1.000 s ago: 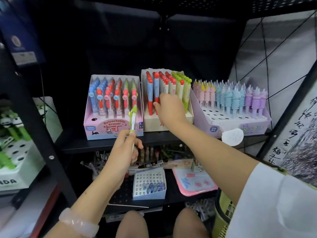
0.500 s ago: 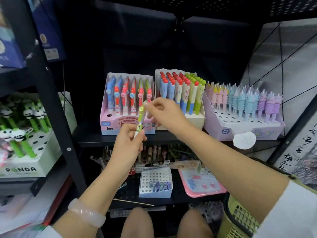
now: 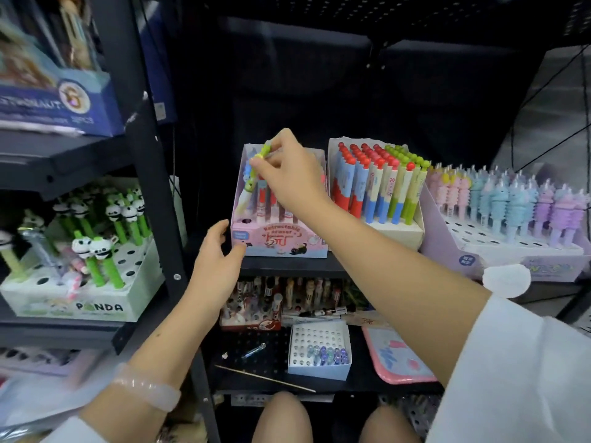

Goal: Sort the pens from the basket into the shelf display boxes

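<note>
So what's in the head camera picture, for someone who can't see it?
The right hand pinches a green pen over the pink display box on a dark shelf, while the open left hand touches the box's front corner. Boxes of red-topped pens and pastel pens stand beside it.

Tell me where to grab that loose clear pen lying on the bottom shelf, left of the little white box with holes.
Grip the clear pen across the middle of its barrel, coming from above with thumb and finger on its long sides. It lies flat and slanted on the lower shelf, apart from the white box, so both sides look free.
</note>
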A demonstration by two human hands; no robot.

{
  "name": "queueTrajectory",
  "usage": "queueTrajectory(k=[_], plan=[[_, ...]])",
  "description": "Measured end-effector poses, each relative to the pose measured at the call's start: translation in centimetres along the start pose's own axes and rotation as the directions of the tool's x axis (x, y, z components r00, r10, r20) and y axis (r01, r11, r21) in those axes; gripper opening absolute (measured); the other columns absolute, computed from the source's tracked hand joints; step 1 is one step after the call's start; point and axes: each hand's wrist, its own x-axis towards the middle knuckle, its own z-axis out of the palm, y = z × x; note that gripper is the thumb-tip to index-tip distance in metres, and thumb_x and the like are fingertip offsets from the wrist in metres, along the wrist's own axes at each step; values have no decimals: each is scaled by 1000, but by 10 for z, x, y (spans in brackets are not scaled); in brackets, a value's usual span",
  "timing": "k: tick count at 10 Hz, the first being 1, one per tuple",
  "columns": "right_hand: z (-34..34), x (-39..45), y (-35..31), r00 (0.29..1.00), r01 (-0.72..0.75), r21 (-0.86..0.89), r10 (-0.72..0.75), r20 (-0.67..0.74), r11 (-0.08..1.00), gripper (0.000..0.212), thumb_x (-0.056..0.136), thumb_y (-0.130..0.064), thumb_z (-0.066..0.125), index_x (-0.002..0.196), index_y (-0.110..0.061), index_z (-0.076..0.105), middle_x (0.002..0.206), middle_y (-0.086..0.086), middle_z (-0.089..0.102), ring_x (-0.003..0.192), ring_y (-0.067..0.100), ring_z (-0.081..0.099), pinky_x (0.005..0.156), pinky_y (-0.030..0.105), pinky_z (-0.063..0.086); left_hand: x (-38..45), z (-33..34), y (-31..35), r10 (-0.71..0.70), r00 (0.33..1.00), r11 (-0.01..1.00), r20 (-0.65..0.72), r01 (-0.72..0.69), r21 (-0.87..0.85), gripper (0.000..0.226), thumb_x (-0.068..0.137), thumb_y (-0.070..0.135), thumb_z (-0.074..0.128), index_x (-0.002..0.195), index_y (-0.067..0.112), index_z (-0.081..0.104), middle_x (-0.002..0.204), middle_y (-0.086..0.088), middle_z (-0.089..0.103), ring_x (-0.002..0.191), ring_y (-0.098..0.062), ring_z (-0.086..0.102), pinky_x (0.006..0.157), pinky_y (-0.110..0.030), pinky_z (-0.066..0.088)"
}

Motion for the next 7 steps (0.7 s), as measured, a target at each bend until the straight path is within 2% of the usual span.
queueTrajectory(k=[1,2,3,4,5,6,7], plan=[[3,7,-5,998,61,-58,-60,17,996,19,89,-23,60,87,-17,43,53,-9,52,46,2,46,51,15,40,0,0,-3,-18,996,998,92,24,-61,43,92,14,49,132,28,42,131,11,50,121,-6,45,99,-27,35],[1,13,-6,994,100,-141,-94,49,985,17,89,-25,60,90,-15,46,63,-5,62,54,4,51,56,15,44,-1,-1,-2,-32,995,996,97,39,-77,44,92,14,50,132,28,41,131,10,51,120,-6,46,98,-27,36],[7,11,1,988,113,-301,-76,132,947,20,88,-33,61,94,-17,48,81,-1,66,70,13,57,65,32,50,-2,-1,1,-43,994,994,100,53,-96,43,92,14,50,132,27,41,131,10,50,122,-6,45,99,-27,35],[14,10,12,980,196,-547,-151,128,814,31,86,-40,60,108,-18,58,123,2,52,113,19,43,82,28,39,-2,0,2,-42,993,994,108,52,-94,46,92,14,50,135,26,40,132,9,50,122,-6,44,99,-27,35],[18,6,18,984,177,-659,-127,124,731,36,86,-46,57,113,-22,58,134,5,42,124,24,33,95,35,27,-3,-3,2,-39,991,995,128,50,-87,45,92,14,50,135,26,40,131,10,51,120,-3,45,94,-22,35],[21,4,21,984,179,-709,-136,118,682,41,88,-49,53,119,-22,54,135,6,42,125,26,34,100,39,26,-4,-5,3,-31,990,996,138,42,-76,45,93,14,49,135,25,40,133,9,50,118,-2,45,89,-18,33],[8,0,16,992,121,-649,-75,98,751,43,90,-46,51,125,-21,49,140,3,38,133,21,28,105,37,22,-6,-8,11,-22,997,998,67,25,-50,48,93,15,50,139,23,37,141,8,43,123,-1,39,94,-19,31]])
